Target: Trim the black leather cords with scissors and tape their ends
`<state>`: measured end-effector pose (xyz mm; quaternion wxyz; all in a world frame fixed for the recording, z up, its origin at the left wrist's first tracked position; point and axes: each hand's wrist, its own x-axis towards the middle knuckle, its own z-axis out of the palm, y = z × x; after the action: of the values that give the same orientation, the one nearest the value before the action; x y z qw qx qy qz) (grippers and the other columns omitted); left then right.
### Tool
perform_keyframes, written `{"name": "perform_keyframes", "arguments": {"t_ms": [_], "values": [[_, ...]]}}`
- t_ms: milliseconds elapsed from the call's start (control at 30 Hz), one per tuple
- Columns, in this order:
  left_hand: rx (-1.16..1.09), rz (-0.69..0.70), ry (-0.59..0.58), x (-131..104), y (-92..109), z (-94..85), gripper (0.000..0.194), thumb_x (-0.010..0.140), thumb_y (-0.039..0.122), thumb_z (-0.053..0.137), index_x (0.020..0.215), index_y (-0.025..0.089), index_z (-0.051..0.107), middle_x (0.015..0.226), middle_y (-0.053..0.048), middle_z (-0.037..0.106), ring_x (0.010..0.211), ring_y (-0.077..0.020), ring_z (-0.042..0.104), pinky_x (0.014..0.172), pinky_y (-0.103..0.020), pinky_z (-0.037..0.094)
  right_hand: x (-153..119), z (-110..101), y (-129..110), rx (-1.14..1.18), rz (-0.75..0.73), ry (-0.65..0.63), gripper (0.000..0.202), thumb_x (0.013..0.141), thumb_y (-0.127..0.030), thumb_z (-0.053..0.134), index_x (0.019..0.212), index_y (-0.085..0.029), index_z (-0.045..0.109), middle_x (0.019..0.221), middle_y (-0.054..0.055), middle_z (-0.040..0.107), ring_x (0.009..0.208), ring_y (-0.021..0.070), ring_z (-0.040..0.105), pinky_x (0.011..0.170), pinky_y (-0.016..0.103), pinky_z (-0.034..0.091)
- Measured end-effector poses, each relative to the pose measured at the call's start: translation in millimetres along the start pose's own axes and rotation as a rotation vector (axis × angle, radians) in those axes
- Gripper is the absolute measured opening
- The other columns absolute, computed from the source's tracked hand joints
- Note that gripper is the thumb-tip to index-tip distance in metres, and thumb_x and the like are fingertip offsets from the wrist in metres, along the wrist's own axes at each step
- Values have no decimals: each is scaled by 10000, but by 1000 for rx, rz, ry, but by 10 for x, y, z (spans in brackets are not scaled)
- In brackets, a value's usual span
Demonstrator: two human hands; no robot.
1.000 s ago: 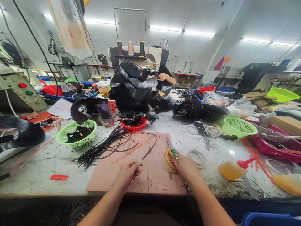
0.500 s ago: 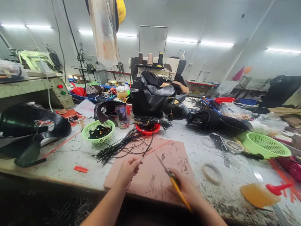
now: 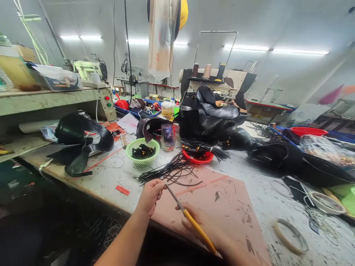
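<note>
My left hand (image 3: 152, 195) is closed in a pinch above the near edge of the pink board. What sits between its fingertips is too small to make out. My right hand (image 3: 201, 223) grips yellow-handled scissors (image 3: 197, 226), their metal tips reaching up to the left fingertips. Just beyond the hands, a bundle of thin black cords (image 3: 163, 170) spreads over the table and the board (image 3: 199, 207). Behind it, a red bowl (image 3: 197, 159) holds black pieces, with more cords lying across its top.
A green basket (image 3: 142, 162) with black pieces stands at the left, near a red strip (image 3: 122, 190). Black leather parts (image 3: 83, 136) lie further left. A sewing machine (image 3: 216, 77) draped with black leather stands behind. At right are tape rolls (image 3: 291, 236) and black material (image 3: 299, 159).
The view has swung left, so things sit further right in it. The scissors have come to the left fingertips. The black cord that ran from the left fingers no longer shows there.
</note>
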<state>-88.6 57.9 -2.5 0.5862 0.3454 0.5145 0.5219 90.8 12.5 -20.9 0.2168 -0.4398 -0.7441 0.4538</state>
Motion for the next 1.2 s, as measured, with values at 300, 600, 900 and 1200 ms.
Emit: {"name": "perform_keyframes", "arguments": {"t_ms": [300,600,900,1200], "values": [[-42,14,168,120,-51,-466,137,495,260,576,441,151,514,331,81,352,342,-33,251,380,-177,148,437,327,-40,89,-42,-40,428,772,-527,397,975,-188,561,621,-16,472,587,135,434,565,248,360],[-83,-24,262,178,-209,-875,143,471,282,556,435,152,507,319,94,325,321,-21,210,356,-165,98,739,586,-36,200,-10,-161,417,779,-523,418,773,-145,592,632,-12,525,616,129,469,568,219,376],[-77,-116,47,-31,-211,-732,222,515,303,672,621,112,630,451,37,489,429,-59,399,406,-173,260,633,449,-82,134,-27,79,430,674,-350,572,1072,-201,510,601,-42,457,563,124,433,568,258,394],[239,-65,-306,-242,-162,-193,207,547,329,679,582,157,569,484,35,530,451,-103,464,459,-221,345,416,168,-209,351,-58,330,491,598,-100,492,1073,-222,495,632,-49,521,544,93,482,525,210,407]]}}
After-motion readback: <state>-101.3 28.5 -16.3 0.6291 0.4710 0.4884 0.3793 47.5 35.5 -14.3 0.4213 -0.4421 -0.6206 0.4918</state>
